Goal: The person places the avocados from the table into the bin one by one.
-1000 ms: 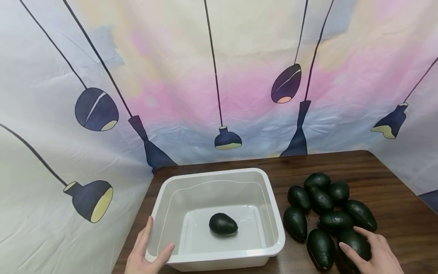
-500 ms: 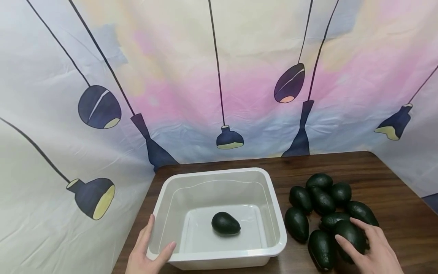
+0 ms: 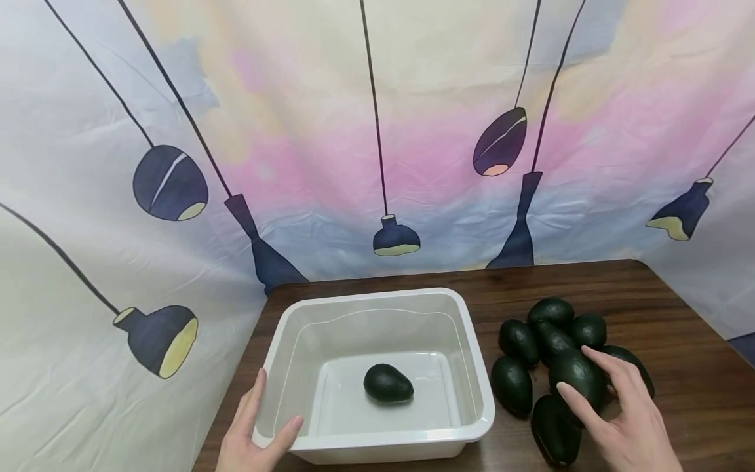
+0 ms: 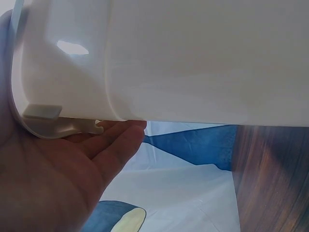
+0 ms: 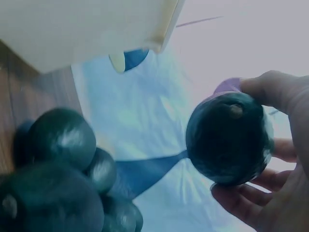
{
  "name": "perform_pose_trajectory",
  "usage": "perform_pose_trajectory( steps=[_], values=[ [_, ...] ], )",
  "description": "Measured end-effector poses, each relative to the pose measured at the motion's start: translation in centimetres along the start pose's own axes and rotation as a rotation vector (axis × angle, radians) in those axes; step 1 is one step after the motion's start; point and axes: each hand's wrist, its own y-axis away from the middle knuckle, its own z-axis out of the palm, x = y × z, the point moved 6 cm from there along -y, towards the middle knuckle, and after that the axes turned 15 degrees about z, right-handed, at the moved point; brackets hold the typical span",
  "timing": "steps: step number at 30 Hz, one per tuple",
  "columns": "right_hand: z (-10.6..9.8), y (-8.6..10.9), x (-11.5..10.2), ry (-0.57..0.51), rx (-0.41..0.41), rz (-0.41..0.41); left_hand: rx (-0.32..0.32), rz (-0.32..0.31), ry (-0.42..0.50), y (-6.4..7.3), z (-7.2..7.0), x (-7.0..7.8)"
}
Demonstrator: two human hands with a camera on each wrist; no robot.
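Avocado at the tub's three o'clock, pinched between the right hand's thumb and fingers; best carried clear of the pile. Left hand spread at eight o'clock, its pressure hard to judge.

In the head view, a cloth is hanging at twelve o'clock, its pink and blue patches wrinkling. Printed lamps are dotting it (dark shades, most with yellow mouths): one is sitting at eight o'clock, another at three, one near the middle. A brown table is stretching toward four o'clock.
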Motion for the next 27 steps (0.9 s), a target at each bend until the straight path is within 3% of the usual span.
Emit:
perform_pose_trajectory(
  steps=[4, 9, 13, 18, 27],
  values=[
    [-0.1, 0.4, -1.7, -0.050, 0.064, -0.049, 0.003, 0.005, -0.001, 0.0, 0.0, 0.1],
    [0.0, 0.9, -4.1, -0.147, 0.117, -0.185, -0.008, -0.010, -0.007, 0.1, 0.0, 0.1],
    [0.4, 1.3, -5.9, -0.205, 0.079, -0.286, -0.006, -0.009, -0.005, 0.1, 0.0, 0.1],
    [0.9, 1.6, -7.5, -0.257, 0.024, -0.342, -0.007, -0.010, 0.001, 0.1, 0.0, 0.1],
    [1.4, 2.2, -9.8, -0.308, 0.009, -0.509, 0.004, 0.003, 0.000, 0.0, 0.0, 0.0]
  ],
)
